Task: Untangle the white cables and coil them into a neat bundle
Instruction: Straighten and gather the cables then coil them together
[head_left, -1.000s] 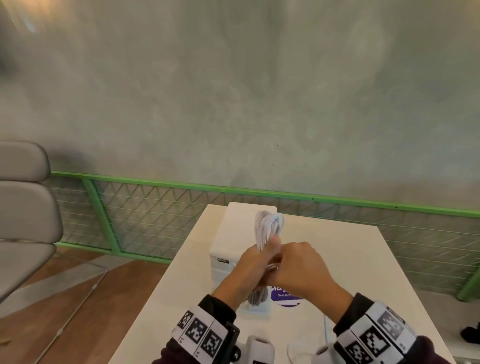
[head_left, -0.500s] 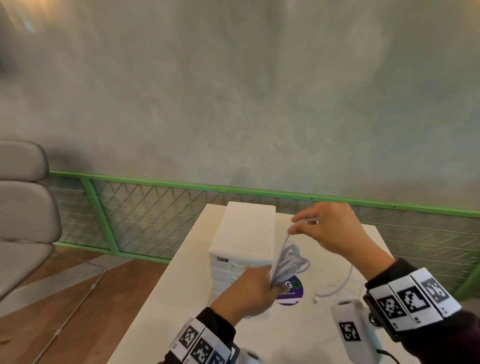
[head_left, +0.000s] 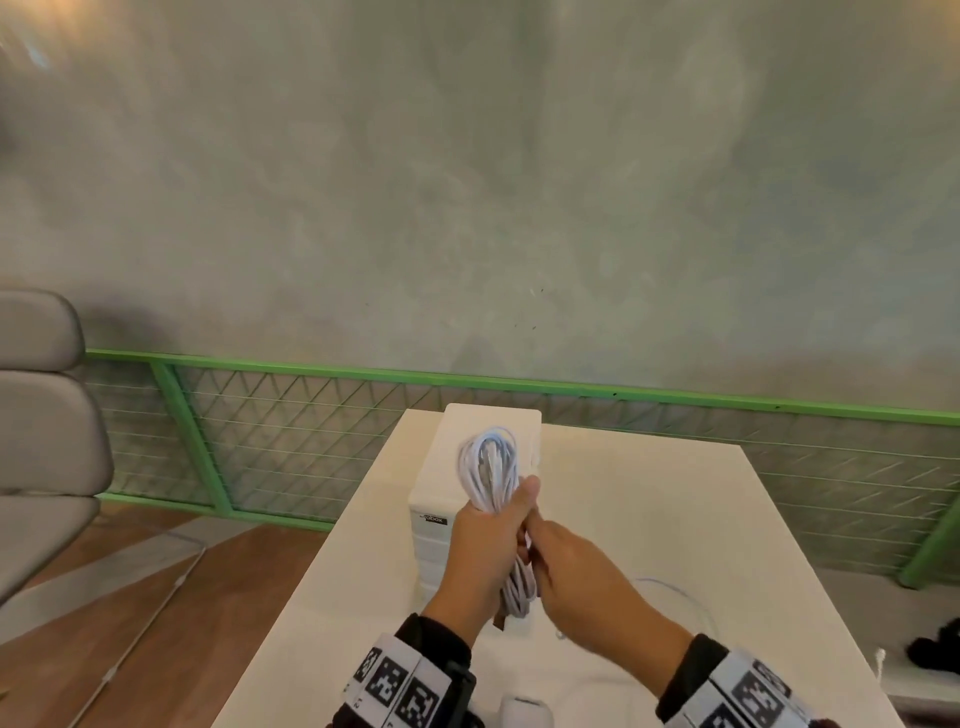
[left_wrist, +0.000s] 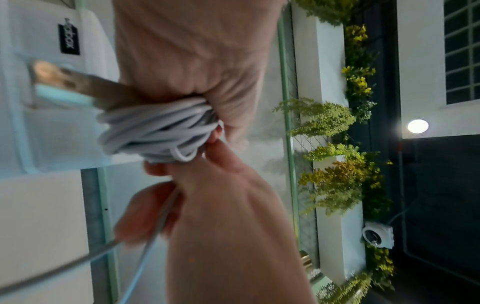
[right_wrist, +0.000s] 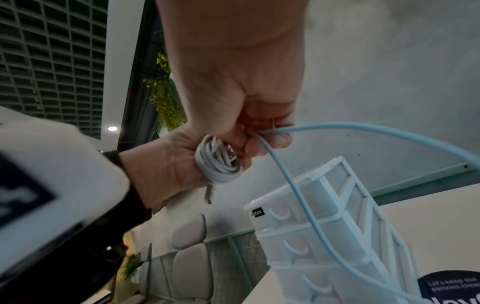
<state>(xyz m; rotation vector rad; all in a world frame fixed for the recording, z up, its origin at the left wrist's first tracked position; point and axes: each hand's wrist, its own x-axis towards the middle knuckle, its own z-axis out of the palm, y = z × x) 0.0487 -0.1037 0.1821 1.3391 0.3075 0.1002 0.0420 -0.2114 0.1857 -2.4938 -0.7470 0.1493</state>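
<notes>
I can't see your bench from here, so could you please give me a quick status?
Left hand grips cable bundle. Right hand pinches loose strand beside it. Drawer box just behind.

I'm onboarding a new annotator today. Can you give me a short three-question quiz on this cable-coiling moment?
1. True or false: the left hand grips the coiled white cable bundle around its middle.
2. What does the right hand pinch? A) the loose cable strand B) a drawer handle C) nothing
3. Fill in: the white drawer unit stands on the ___.

Key: 1 true. 2 A. 3 table.
</notes>
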